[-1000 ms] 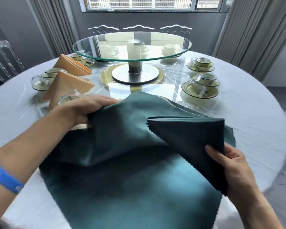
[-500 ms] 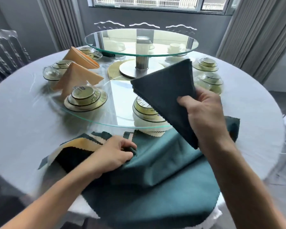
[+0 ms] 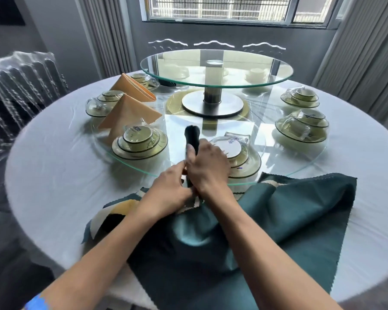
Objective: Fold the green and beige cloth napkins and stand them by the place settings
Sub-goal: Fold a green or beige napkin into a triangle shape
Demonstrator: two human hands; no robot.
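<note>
Round table (image 3: 54,175) under a white cloth, filling most of the view. On it a big glass turntable (image 3: 300,168), and above that a smaller raised glass tier (image 3: 215,82) on a metal post with a round base. Near edge: a loose heap of green napkins (image 3: 289,209) spread across the tablecloth and over the rim, with corners of beige napkins (image 3: 123,208) poking out from beneath on the left side. Left, on the turntable: two folded beige napkins standing as cones — the nearer cone (image 3: 126,113) just behind a stack of bowls and plates (image 3: 139,142), the farther cone (image 3: 132,87) beside another wrapped stack. More wrapped stacks on the right side (image 3: 302,128), well apart from the hands.

Centre, above the near rim of the turntable: a folded green napkin (image 3: 192,136) held upright and seen edge-on, its dark top rising just left of the nearest stack of dishes (image 3: 240,153). Right hand (image 3: 207,166) curled round its lower part, thumb up against the cloth. Left hand (image 3: 168,191) pressed in beside it, fingertips pinching at the napkin's base — exact hold partly hidden behind the right hand. Blue band on the left wrist, blurred.
</note>
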